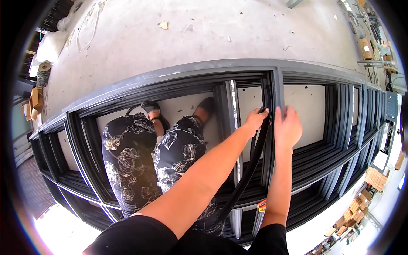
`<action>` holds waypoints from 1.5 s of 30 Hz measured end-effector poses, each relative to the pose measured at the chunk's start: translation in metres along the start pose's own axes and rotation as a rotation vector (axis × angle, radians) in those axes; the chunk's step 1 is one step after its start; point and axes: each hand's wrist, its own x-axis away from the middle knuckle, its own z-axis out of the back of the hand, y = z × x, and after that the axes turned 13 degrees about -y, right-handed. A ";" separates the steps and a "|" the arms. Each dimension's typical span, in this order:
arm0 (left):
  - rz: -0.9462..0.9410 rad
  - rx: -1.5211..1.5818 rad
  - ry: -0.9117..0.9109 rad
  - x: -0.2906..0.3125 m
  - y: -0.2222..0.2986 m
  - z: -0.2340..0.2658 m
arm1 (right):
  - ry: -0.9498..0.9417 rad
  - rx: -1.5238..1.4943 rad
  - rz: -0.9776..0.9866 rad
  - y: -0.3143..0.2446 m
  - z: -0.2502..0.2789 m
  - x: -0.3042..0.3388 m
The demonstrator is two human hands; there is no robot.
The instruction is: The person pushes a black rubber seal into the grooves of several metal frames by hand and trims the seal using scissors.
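Observation:
A long, black flexible strip [250, 170] runs from the crossbar down toward my lap. My left hand [256, 120] is closed on its upper end, thumb and fingers pinched together beside a grey crossbar. On the other side of that bar is my right hand [287, 129], its fingers stretched out and slightly blurred, the thumb side close against the metal. Both hands are over a stack of dark grey metal frames [187, 68] divided by crossbars into rectangular openings. The strip's lower end is lost beneath my left arm and clothing.
Below my right forearm is a small orange-and-yellow banded thing [262, 205]. Pale concrete floor [204, 34] with scattered scraps lies beyond the frames. A coiled roll [43, 74] and cardboard box [36, 97] stand far left; stacked cartons [356, 209] are at lower right.

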 end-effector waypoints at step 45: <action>-0.143 -0.227 0.312 -0.005 0.055 -0.009 | -0.074 -0.429 0.047 0.021 -0.052 -0.039</action>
